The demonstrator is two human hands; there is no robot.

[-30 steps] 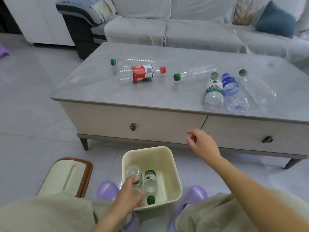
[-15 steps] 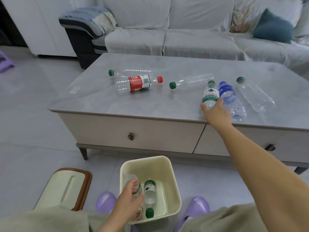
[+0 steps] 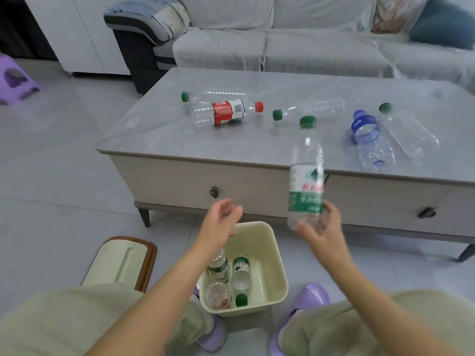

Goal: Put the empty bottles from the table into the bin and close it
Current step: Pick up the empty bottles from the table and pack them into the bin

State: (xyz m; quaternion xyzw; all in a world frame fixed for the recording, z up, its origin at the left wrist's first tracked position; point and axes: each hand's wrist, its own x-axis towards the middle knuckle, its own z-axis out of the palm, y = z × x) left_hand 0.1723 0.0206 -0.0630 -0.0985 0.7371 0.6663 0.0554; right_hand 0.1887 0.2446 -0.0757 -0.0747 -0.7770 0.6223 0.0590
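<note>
My right hand (image 3: 322,228) grips the base of an upright green-labelled bottle (image 3: 306,176), held in front of the table's edge, above and right of the cream bin (image 3: 275,276). My left hand (image 3: 221,218) hovers open over the bin's far left rim, holding nothing. Inside the bin lie three bottles (image 3: 240,274). On the grey table (image 3: 159,142) lie a red-labelled bottle (image 3: 226,113), a clear green-capped one (image 3: 213,96) behind it, another clear green-capped one (image 3: 308,110), a blue bottle (image 3: 370,140) and a clear bottle (image 3: 408,129) at the right.
The bin's lid (image 3: 120,262), cream with a brown rim, lies on the floor left of the bin. My purple slippers (image 3: 305,301) flank the bin. A grey sofa (image 3: 282,47) stands behind the table. A purple stool (image 3: 15,78) sits at far left.
My right hand has lifted the green-labelled bottle off the table and drawn it back toward the bin. My left hand has let go of a bottle in the bin and risen above the rim.
</note>
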